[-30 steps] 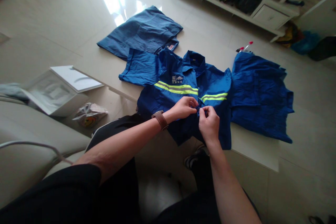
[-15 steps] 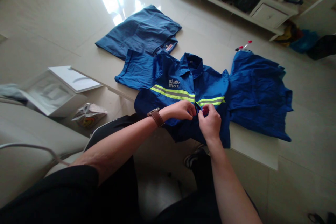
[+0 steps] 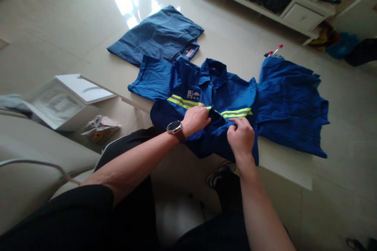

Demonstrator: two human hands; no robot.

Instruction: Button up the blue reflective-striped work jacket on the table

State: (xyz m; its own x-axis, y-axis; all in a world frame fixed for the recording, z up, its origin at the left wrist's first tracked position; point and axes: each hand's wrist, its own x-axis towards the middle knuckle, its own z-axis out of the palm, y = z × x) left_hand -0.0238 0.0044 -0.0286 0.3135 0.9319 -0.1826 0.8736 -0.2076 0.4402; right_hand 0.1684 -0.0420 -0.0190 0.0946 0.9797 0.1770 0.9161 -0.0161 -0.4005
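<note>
A blue work shirt (image 3: 232, 94) with yellow reflective stripes lies collar-away on a low pale table (image 3: 282, 164). My left hand (image 3: 194, 119), a watch on its wrist, grips the left front edge of the shirt just below the stripe. My right hand (image 3: 241, 138) pinches the right front edge a little lower. The two front edges are pulled slightly apart, showing a dark gap between them. The shirt's hem hangs over the near table edge.
A folded blue garment (image 3: 159, 35) lies at the far left of the table, another spread blue garment (image 3: 291, 106) at the right. Two pens (image 3: 273, 51) lie behind it. A white box (image 3: 61, 102) and a bag (image 3: 100, 127) sit on the floor left. A white cabinet (image 3: 294, 11) stands behind.
Both hands were pinched together at the shirt's front closure. Now they have drawn apart, the left turning palm-down and the right sliding lower, opening a gap in the front.
</note>
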